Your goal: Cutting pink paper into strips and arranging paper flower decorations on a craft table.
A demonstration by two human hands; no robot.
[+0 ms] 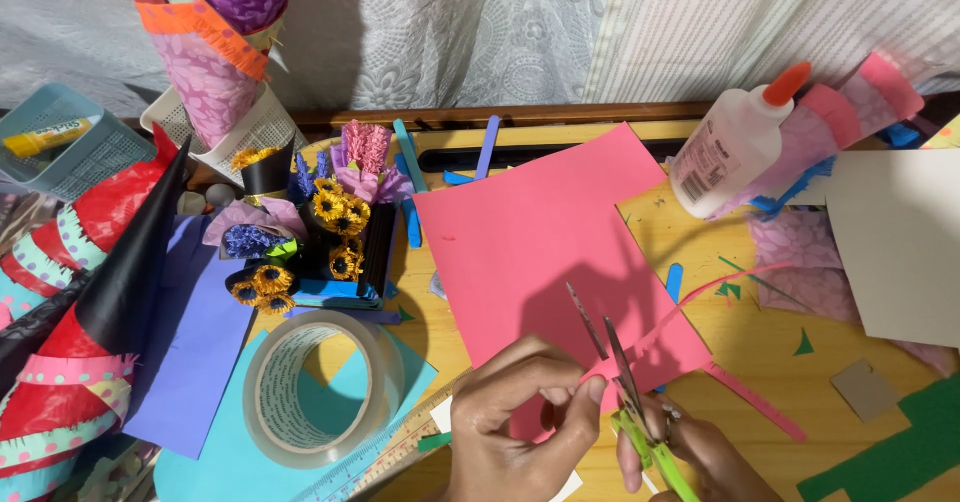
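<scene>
**Scissors at the edge of a pink sheet**

The left hand (520,422) was closed in a pinch, thumb and fingers gripping the near edge of the pink paper sheet (555,232) that lay on the wooden worktop (760,362). Just right of that pinch, the right hand (690,452) was curled through the green handles of the scissors (625,382), whose blades stood parted and pointed away over the sheet's near corner. A thin pink strip (755,402) trailed off to the right of the sheet. Left of the sheet sat a roll of clear tape (320,387) on teal paper, and beyond that a cluster of paper flowers (330,227). A white glue bottle (730,147) with an orange cap stood past the sheet's far right corner
</scene>
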